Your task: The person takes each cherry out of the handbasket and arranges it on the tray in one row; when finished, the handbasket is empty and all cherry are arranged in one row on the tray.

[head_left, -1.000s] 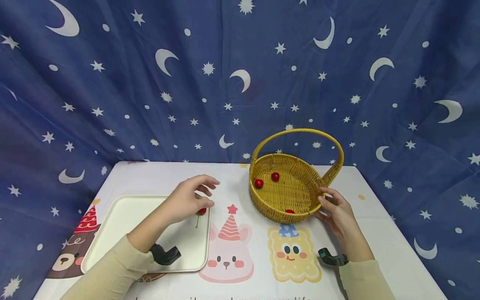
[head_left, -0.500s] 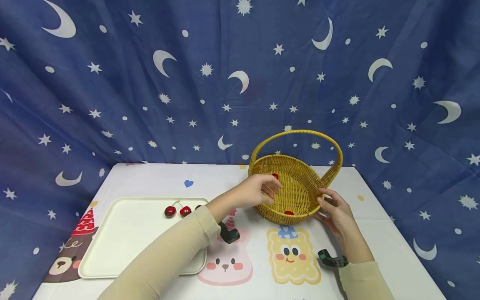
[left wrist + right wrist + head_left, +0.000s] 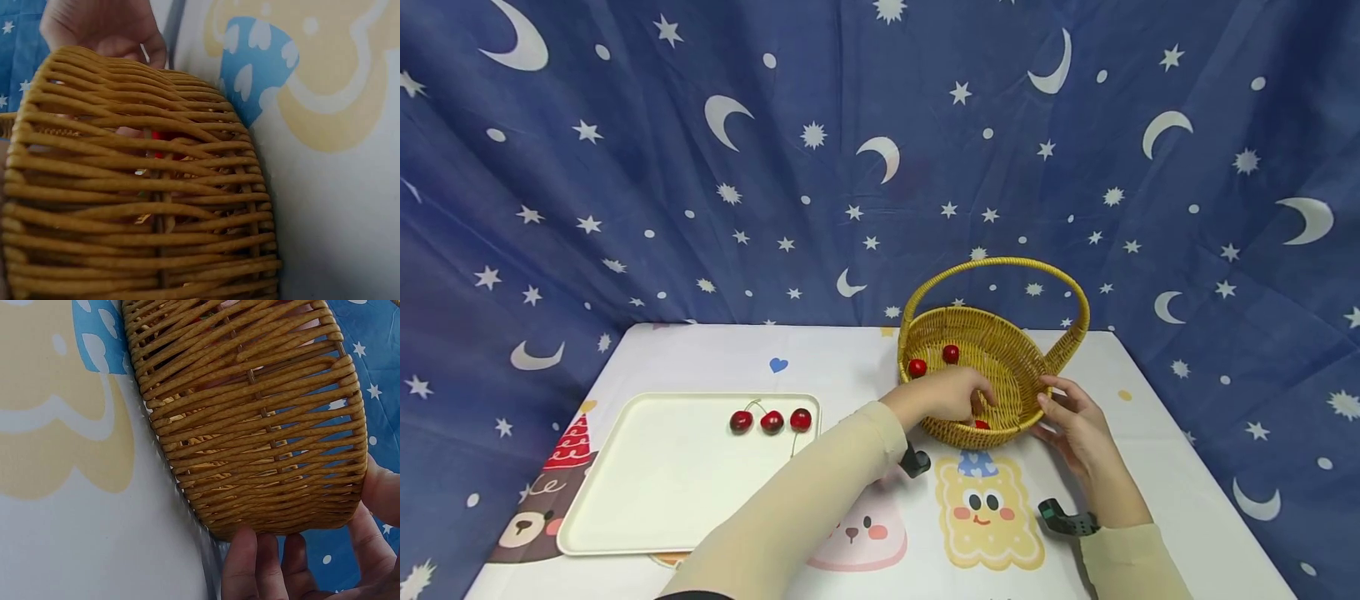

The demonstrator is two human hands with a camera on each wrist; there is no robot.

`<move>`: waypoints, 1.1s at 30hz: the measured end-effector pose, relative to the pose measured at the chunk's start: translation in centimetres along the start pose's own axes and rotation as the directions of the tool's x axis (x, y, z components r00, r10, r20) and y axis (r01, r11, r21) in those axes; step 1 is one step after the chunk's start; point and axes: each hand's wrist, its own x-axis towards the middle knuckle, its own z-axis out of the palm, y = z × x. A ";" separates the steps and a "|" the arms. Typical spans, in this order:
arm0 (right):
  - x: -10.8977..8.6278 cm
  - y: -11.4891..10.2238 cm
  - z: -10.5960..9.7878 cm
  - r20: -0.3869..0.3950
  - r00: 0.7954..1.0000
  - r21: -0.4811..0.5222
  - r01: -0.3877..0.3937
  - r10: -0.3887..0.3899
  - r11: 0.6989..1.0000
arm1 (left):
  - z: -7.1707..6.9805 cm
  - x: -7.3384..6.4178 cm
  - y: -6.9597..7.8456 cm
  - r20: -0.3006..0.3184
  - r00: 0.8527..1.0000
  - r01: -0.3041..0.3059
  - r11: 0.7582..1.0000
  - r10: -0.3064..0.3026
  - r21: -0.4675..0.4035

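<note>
In the head view, my left hand [image 3: 951, 393] reaches over the near left rim of the wicker basket [image 3: 1022, 350]. Its fingers are bent loosely downward beside a red cherry [image 3: 982, 425] at the front of the basket; contact is hidden. The left wrist view shows red through the weave, next to a fingertip. My right hand [image 3: 1075, 425] holds the basket's right side, thumb at the rim and fingers against the outer wall, as the right wrist view shows. Two more cherries, one at the left wall [image 3: 917, 367] and one farther back [image 3: 951, 354], lie inside.
A cream tray [image 3: 647, 467] lies on the left of the table, with a joined pair of cherries [image 3: 772, 422] and a single cherry [image 3: 801, 419] near its far right corner. The basket's tall handle [image 3: 1000, 261] arches above it. A blue starry curtain [image 3: 805, 167] hangs behind.
My left hand has moved right from above the tray into the basket, leaving a cherry on the tray's right side. The right hand keeps its hold on the basket.
</note>
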 end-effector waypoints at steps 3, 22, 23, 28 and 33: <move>0.0 0.0 0.1 -0.001 1.000 -0.008 0.001 -0.001 1.000 | 0.2 0.2 0.1 0.020 1.000 0.013 1.000 -0.013 0.017; -0.2 -0.2 0.2 0.007 1.000 -0.017 0.007 -0.007 1.000 | 0.1 0.5 0.3 0.058 0.997 -0.061 0.995 0.057 0.075; -0.2 -0.2 0.2 0.007 1.000 -0.017 0.007 -0.007 1.000 | 0.1 0.4 0.3 0.046 0.997 -0.057 0.997 0.055 0.060; -0.1 -0.3 0.3 -0.007 1.000 -0.038 -0.003 0.002 0.999 | -0.3 0.3 -0.1 -0.061 0.997 -0.053 0.999 0.052 -0.013; 0.0 -0.2 0.3 -0.019 1.000 -0.039 -0.006 0.006 0.999 | -0.6 0.1 -0.2 -0.194 0.979 -0.072 0.995 0.059 -0.062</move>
